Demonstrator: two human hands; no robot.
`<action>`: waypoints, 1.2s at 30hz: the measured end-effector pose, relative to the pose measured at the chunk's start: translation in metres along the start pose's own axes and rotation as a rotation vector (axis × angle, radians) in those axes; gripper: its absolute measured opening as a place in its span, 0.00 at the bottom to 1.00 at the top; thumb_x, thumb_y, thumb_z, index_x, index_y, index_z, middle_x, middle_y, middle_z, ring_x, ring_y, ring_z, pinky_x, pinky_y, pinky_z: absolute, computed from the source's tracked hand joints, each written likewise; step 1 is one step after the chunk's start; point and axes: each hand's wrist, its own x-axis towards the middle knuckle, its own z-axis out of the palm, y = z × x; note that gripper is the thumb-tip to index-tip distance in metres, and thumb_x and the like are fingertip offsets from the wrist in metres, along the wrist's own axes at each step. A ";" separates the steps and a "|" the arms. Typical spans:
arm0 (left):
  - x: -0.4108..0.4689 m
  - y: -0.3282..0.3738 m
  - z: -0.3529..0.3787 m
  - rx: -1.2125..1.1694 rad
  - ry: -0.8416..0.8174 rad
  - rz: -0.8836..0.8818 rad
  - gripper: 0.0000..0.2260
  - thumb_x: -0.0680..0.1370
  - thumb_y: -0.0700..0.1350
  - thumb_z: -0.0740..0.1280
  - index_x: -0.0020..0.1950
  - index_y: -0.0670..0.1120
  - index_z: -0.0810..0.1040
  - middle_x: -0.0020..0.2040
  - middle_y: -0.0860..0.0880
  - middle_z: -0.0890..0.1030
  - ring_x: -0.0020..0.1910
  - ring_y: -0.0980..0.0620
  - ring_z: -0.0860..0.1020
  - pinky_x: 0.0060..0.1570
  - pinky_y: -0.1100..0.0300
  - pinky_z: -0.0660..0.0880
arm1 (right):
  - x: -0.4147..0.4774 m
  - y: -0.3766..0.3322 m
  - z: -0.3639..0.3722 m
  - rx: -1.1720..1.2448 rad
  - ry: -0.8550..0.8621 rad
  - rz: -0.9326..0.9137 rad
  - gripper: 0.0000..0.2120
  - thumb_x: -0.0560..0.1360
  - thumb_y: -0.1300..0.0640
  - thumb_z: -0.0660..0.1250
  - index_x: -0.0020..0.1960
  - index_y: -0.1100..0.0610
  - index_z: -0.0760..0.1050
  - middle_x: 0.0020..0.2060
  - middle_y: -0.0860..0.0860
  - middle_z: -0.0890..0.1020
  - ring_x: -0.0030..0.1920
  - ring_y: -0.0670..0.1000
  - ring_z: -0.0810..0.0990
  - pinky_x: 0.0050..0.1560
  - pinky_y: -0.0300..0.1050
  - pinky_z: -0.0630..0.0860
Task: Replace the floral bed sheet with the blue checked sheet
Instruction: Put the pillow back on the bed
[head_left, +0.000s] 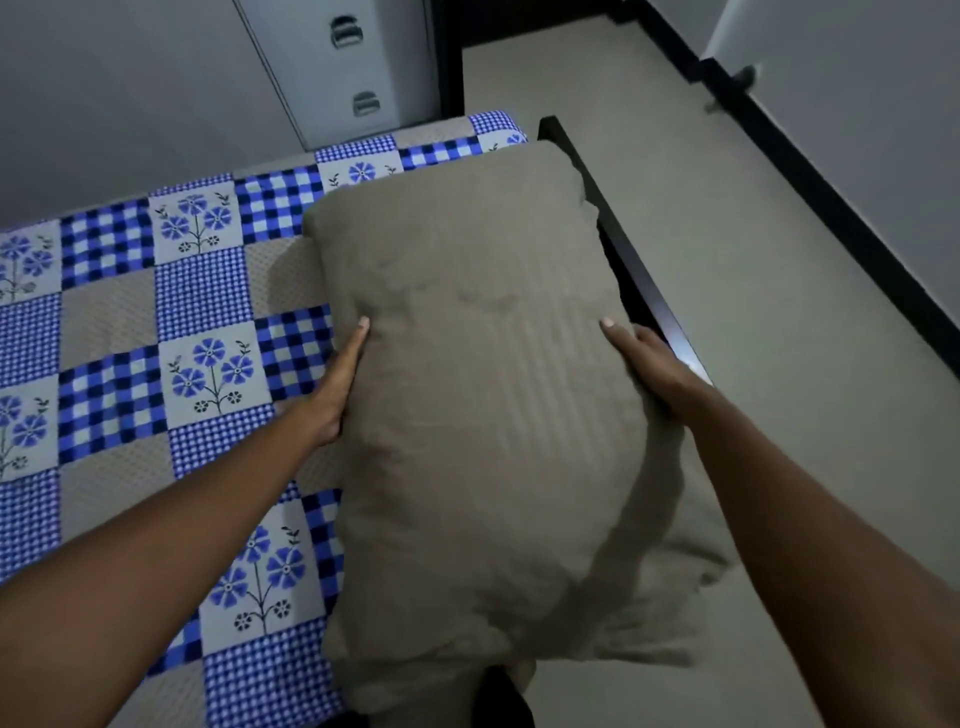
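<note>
A blue checked sheet (156, 332) with flower squares covers the bed on the left. A large beige pillow (483, 395) is held lengthwise over the bed's right edge. My left hand (335, 384) presses flat against the pillow's left side, fingers straight. On the pillow's right side lies my right hand (649, 369), thumb on top; its fingers are hidden behind the pillow. No floral bed sheet other than the patterned one shows.
The dark bed frame rail (623, 249) runs along the bed's right edge. A beige floor (727, 260) lies to the right, bounded by a black skirting (831, 208). A grey cabinet with metal handles (348, 67) stands behind the bed.
</note>
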 end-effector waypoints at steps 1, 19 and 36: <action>-0.007 0.000 0.007 -0.014 -0.026 -0.004 0.43 0.64 0.76 0.67 0.74 0.56 0.68 0.65 0.49 0.79 0.63 0.48 0.78 0.66 0.47 0.72 | 0.010 0.013 0.000 0.021 -0.043 -0.006 0.49 0.64 0.20 0.64 0.77 0.47 0.65 0.72 0.40 0.70 0.73 0.46 0.68 0.75 0.53 0.63; -0.037 0.015 0.027 -0.254 0.084 0.149 0.19 0.78 0.61 0.63 0.60 0.49 0.78 0.50 0.49 0.85 0.44 0.55 0.83 0.47 0.58 0.78 | -0.048 -0.039 -0.007 0.337 -0.147 -0.164 0.07 0.80 0.53 0.66 0.58 0.46 0.73 0.43 0.34 0.79 0.34 0.26 0.77 0.32 0.22 0.71; -0.308 0.036 -0.233 -0.300 0.214 0.414 0.21 0.78 0.59 0.64 0.66 0.47 0.78 0.56 0.49 0.84 0.54 0.53 0.82 0.61 0.56 0.76 | -0.273 -0.174 0.197 0.418 -0.341 -0.316 0.21 0.76 0.49 0.70 0.67 0.54 0.76 0.57 0.54 0.84 0.57 0.54 0.84 0.52 0.48 0.80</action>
